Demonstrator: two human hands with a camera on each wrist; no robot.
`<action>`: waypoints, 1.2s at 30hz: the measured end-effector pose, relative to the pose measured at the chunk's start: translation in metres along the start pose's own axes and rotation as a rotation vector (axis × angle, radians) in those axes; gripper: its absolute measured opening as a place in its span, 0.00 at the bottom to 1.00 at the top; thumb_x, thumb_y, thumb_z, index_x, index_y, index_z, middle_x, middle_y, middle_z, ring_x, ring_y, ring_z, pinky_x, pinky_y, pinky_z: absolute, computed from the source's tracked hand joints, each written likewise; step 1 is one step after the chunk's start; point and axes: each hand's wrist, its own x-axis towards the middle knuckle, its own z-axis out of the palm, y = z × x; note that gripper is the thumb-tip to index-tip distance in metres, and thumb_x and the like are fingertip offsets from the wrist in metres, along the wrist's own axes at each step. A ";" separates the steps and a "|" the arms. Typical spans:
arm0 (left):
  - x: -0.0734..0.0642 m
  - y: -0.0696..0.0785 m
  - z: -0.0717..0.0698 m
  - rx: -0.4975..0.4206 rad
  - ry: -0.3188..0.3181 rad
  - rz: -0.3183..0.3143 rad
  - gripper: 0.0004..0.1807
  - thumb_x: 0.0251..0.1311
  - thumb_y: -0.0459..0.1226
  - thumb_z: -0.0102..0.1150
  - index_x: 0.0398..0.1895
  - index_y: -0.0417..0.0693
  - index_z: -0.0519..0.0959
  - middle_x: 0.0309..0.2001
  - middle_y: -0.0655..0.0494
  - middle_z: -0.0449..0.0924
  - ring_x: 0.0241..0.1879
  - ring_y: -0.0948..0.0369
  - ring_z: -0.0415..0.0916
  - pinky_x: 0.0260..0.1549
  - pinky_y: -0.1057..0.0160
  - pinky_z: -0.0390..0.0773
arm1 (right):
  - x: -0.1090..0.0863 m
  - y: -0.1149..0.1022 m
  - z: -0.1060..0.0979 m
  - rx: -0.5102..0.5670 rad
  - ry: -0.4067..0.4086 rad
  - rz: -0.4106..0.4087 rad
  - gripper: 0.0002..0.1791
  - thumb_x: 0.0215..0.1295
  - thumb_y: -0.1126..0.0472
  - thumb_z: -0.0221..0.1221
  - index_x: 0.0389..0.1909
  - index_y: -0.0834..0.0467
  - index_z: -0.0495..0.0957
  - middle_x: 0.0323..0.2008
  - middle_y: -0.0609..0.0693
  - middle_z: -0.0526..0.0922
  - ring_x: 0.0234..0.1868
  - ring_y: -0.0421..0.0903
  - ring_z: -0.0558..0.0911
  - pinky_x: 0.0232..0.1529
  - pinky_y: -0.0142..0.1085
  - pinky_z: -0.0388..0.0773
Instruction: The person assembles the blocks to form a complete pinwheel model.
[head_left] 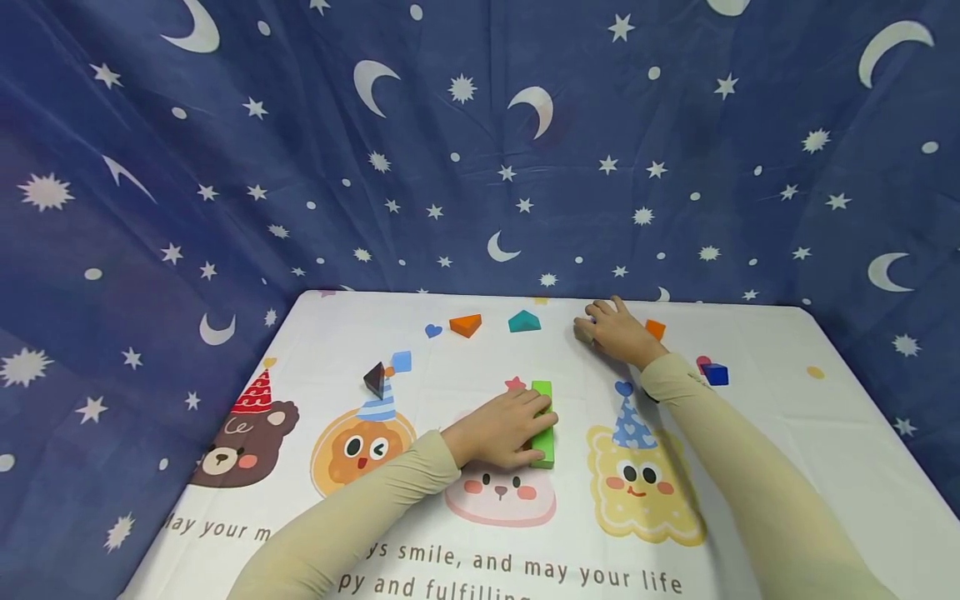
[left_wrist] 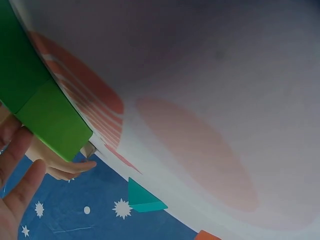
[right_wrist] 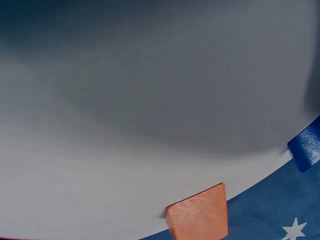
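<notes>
My left hand [head_left: 504, 427] lies over a long green block [head_left: 543, 454] on the table, gripping it with fingers across the top and the thumb at its near left side. Up close in the left wrist view, the green block [left_wrist: 56, 122] fills the upper left, beside spread fingertips [left_wrist: 31, 180]. Farther back, my right hand [head_left: 618, 333] pinches a small grey-brown block [head_left: 582, 330], mostly covered by its fingers. The right wrist view leaves this hand out. Just right of it lies an orange block [head_left: 656, 329].
A teal block [head_left: 524, 322] and an orange wedge [head_left: 466, 325] lie along the back. To the left are a dark brown triangular block [head_left: 375, 380] and a light blue block [head_left: 402, 361]. A dark blue block [head_left: 716, 374] sits by the right forearm. A starry curtain [head_left: 480, 167] hangs behind the table.
</notes>
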 end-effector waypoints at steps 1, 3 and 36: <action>0.000 0.000 0.000 0.000 -0.002 0.000 0.25 0.61 0.57 0.46 0.54 0.52 0.68 0.50 0.55 0.69 0.49 0.59 0.68 0.61 0.61 0.65 | 0.001 0.001 0.001 -0.003 0.004 -0.003 0.26 0.46 0.63 0.71 0.49 0.55 0.76 0.48 0.59 0.76 0.53 0.58 0.73 0.55 0.61 0.67; 0.000 0.000 0.001 0.001 0.002 0.001 0.25 0.61 0.57 0.47 0.53 0.52 0.69 0.50 0.55 0.69 0.49 0.59 0.68 0.62 0.61 0.65 | 0.002 0.001 0.002 -0.008 0.009 -0.008 0.26 0.44 0.63 0.72 0.47 0.55 0.77 0.48 0.59 0.76 0.54 0.58 0.73 0.55 0.61 0.67; 0.002 0.002 0.002 -0.019 0.000 -0.019 0.24 0.61 0.56 0.47 0.53 0.53 0.69 0.49 0.56 0.69 0.50 0.59 0.68 0.62 0.61 0.65 | -0.016 -0.008 -0.014 -0.023 0.050 0.012 0.17 0.51 0.69 0.65 0.43 0.55 0.77 0.44 0.57 0.77 0.52 0.56 0.75 0.57 0.60 0.66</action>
